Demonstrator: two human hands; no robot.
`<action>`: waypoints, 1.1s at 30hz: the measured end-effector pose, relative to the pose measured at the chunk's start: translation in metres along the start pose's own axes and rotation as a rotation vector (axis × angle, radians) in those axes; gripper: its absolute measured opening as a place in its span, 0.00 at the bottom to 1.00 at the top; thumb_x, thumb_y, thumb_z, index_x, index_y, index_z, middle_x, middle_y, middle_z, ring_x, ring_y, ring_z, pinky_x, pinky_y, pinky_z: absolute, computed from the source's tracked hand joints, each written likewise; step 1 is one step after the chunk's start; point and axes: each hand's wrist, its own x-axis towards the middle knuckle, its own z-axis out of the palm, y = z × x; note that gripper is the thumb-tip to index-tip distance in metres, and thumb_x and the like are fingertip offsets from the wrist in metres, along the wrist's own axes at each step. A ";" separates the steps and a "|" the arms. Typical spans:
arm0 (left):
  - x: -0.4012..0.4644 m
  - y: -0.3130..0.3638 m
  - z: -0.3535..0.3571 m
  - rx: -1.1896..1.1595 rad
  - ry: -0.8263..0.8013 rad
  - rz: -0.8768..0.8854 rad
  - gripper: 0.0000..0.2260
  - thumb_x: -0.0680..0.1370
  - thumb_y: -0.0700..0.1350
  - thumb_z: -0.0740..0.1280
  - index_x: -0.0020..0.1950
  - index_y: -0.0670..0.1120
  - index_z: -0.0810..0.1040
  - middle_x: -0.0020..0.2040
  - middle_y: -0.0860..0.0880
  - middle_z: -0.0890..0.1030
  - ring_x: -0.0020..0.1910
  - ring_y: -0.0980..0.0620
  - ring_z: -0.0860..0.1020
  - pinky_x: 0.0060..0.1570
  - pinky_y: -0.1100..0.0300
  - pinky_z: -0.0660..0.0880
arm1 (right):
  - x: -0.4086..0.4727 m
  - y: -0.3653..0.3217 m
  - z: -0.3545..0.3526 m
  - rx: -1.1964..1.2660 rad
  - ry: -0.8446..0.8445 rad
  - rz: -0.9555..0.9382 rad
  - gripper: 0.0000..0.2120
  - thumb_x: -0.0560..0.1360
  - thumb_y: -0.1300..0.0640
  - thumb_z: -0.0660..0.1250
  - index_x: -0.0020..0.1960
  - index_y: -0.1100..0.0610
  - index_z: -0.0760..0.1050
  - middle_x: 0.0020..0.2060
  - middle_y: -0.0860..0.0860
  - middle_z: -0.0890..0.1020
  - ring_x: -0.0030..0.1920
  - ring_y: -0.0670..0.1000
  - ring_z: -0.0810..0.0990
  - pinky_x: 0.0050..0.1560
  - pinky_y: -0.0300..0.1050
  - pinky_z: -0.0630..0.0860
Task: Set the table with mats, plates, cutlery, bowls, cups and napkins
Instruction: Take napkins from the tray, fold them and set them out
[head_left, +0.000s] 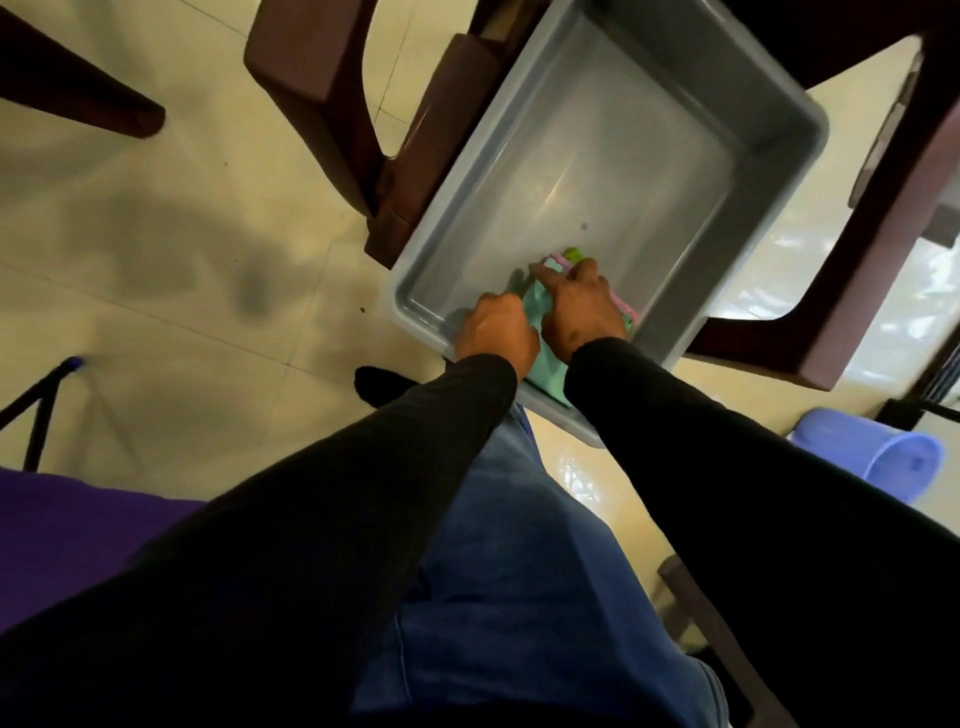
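Cream floor tiles (182, 291) fill the head view, with dark brown chair legs (317, 78) at 12 o'clock. At 1 o'clock from the person's knees a grey plastic tub (769, 130) sits on the floor. Both hands reach into its near corner. The left hand (496, 332), fingers curled, grips a teal napkin (545, 371). The right hand (582, 306), just beside it at 3 o'clock, presses down on pink and green napkins (563, 258), forefinger extended. At 4 o'clock of the tub lies a lilac bucket (878, 457).
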 end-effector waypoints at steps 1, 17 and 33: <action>-0.001 0.000 0.000 0.002 0.008 0.006 0.13 0.80 0.48 0.67 0.61 0.42 0.79 0.58 0.41 0.80 0.56 0.41 0.80 0.53 0.52 0.75 | 0.000 0.000 0.000 -0.034 0.018 -0.021 0.27 0.77 0.59 0.67 0.73 0.45 0.68 0.69 0.59 0.65 0.68 0.63 0.68 0.68 0.58 0.70; -0.027 -0.001 -0.014 -0.172 0.047 0.178 0.06 0.78 0.44 0.68 0.53 0.45 0.80 0.50 0.45 0.81 0.49 0.45 0.79 0.50 0.52 0.78 | -0.036 -0.003 -0.050 -0.087 0.094 -0.162 0.13 0.65 0.44 0.58 0.42 0.52 0.69 0.36 0.51 0.72 0.39 0.57 0.74 0.49 0.47 0.69; -0.165 0.015 -0.130 -0.588 0.076 0.408 0.07 0.78 0.43 0.73 0.53 0.43 0.83 0.51 0.49 0.84 0.48 0.55 0.79 0.49 0.65 0.71 | -0.160 -0.100 -0.237 -0.299 -0.139 -0.378 0.13 0.72 0.53 0.65 0.33 0.59 0.70 0.30 0.53 0.72 0.31 0.53 0.70 0.31 0.42 0.66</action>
